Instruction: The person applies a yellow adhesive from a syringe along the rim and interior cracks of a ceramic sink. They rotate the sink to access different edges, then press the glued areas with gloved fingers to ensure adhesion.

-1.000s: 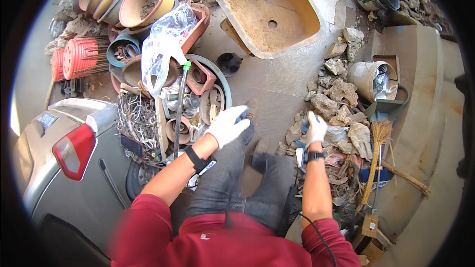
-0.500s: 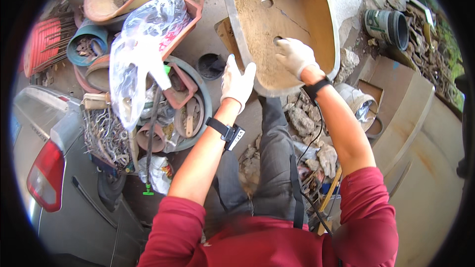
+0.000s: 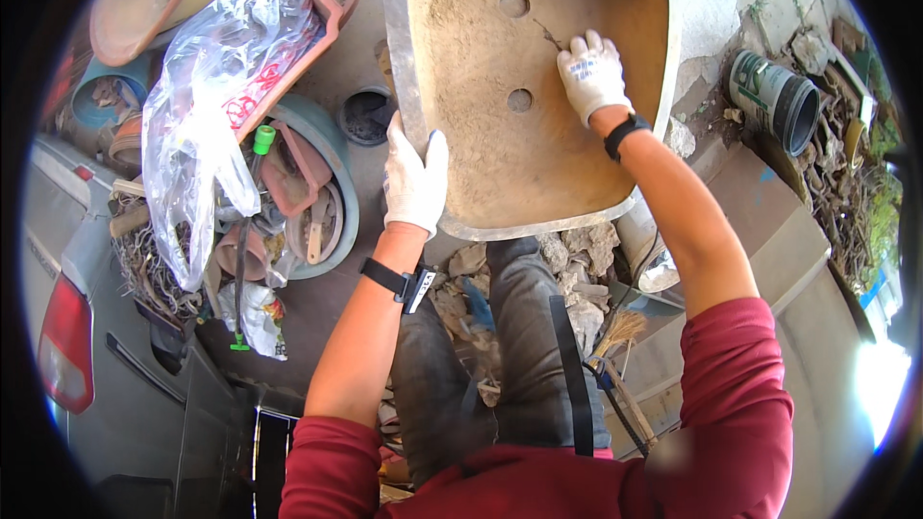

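A large rounded rectangular planter pot [image 3: 481,154], tan-brown inside with a grey rim, is tipped so that its inside faces me. Dry soil clings to its left part; two round drain holes and a dark crack mark its base. My left hand [image 3: 415,178], in a white glove, grips the pot's left rim near the lower corner, thumb inside and fingers toward the outside. Inside the pot, my gloved right hand [image 3: 593,77] lies against the surface right of the holes, close to the crack. Its fingers are slightly bent and apart, with nothing seen in them.
Left stand more pots, a clear plastic bag [image 3: 226,77], a blue-grey tub [image 3: 336,154] and a small black pot [image 3: 366,115]. A parked car [image 3: 144,394] fills the lower left. Rubble [image 3: 582,255] lies by my legs. A bucket [image 3: 774,101] lies tilted at the right.
My left hand has moved from beside the pot onto its rim. My right hand has shifted up and right inside the pot, away from the lower hole. The pot appears larger and nearer.
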Tool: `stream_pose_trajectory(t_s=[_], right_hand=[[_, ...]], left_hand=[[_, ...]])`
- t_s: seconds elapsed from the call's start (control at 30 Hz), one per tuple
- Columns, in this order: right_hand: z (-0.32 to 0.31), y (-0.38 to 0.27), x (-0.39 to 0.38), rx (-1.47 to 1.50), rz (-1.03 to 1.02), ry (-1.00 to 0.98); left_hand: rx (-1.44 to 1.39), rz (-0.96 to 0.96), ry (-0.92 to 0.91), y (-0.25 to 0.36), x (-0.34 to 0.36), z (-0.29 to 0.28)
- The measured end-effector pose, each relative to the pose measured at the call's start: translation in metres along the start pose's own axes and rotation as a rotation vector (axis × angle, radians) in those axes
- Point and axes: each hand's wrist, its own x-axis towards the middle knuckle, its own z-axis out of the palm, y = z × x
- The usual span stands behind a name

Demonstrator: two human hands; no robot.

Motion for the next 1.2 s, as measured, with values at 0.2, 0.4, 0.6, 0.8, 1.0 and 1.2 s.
stream_pose_trajectory(t_s=[0.2,0.4,0.6,0.8,1.0,1.2], right_hand=[[-0.009,-0.083,0.011,0.448,-0.403,0.197],[-0.008,-0.033,-0.008,0.223,0.084,0.021],[0.012,-0.078,0.007,0.292,-0.297,0.131],[0.034,-0.046,-0.019,0.067,0.090,-0.158],[-0.008,-0.044,0.023,-0.033,0.059,0.275],[-0.025,-0.059,-0.010,0.001,0.025,-0.321]], left_hand=[[0.006,-0.056,0.057,0.004,-0.002,0.007],[-0.003,-0.075,0.042,0.004,-0.003,0.004],[0.061,-0.119,0.034,0.004,-0.001,0.007],[0.048,-0.130,0.015,0.006,-0.003,0.004],[0.041,-0.139,0.023,0.005,0.002,0.003],[0.059,-0.148,0.015,0.008,0.000,0.002]])
